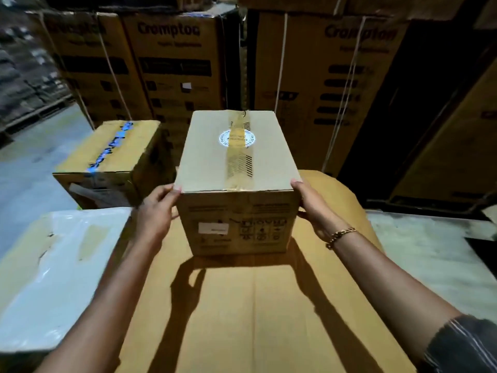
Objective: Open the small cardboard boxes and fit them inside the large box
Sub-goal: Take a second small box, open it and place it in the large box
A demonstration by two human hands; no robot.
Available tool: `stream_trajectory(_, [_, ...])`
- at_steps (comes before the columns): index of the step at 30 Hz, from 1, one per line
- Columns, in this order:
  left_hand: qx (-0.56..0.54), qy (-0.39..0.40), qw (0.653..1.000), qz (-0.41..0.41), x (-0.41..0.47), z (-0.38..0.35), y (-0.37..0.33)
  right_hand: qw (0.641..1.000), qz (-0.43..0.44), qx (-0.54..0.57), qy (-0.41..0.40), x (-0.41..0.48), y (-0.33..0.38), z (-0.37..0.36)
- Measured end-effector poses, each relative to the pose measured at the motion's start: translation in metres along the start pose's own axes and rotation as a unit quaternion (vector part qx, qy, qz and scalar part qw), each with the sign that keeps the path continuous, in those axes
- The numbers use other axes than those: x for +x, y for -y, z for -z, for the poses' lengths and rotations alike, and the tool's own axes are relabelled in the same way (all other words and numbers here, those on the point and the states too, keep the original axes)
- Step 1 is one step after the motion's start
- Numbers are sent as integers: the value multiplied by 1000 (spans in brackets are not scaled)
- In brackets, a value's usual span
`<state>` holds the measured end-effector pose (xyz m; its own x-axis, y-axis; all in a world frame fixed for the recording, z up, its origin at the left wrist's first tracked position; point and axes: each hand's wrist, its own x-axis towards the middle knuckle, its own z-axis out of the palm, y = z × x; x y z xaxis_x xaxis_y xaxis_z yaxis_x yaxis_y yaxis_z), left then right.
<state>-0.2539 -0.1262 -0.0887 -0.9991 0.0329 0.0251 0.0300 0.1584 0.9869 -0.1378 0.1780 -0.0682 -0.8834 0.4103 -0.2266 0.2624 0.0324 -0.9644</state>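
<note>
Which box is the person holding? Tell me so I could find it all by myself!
Look for the wide flat cardboard sheet in the middle, in front of the tall stacked cartons. Standing on it is a small brown box, with the left hand and right hand pressed to its sides. It alone has a round white sticker on its tape; the box to its left has blue tape.

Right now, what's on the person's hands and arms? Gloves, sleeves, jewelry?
No gloves: both the left hand and the right hand are bare. The right wrist carries a gold-coloured chain bracelet. A dark sleeve with thin pale stripes, pushed up near the elbow, covers the right upper arm. The left forearm is bare as far as the frame shows; no watch or rings visible.
</note>
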Motion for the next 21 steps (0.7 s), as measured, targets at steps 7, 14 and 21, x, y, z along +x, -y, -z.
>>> stream_trajectory(7, [17, 111, 993, -17, -109, -24, -19, 996, 2, -50, -67, -114, -40, 108])
stream_trajectory(14, [102, 211, 970, 66, -106, -55, -33, 990, -55, -131, 4, -117, -33, 152])
stream_trajectory(21, [46, 300, 938, 165, -57, -94, -54, 987, -120, -96, 41, -52, 5, 138])
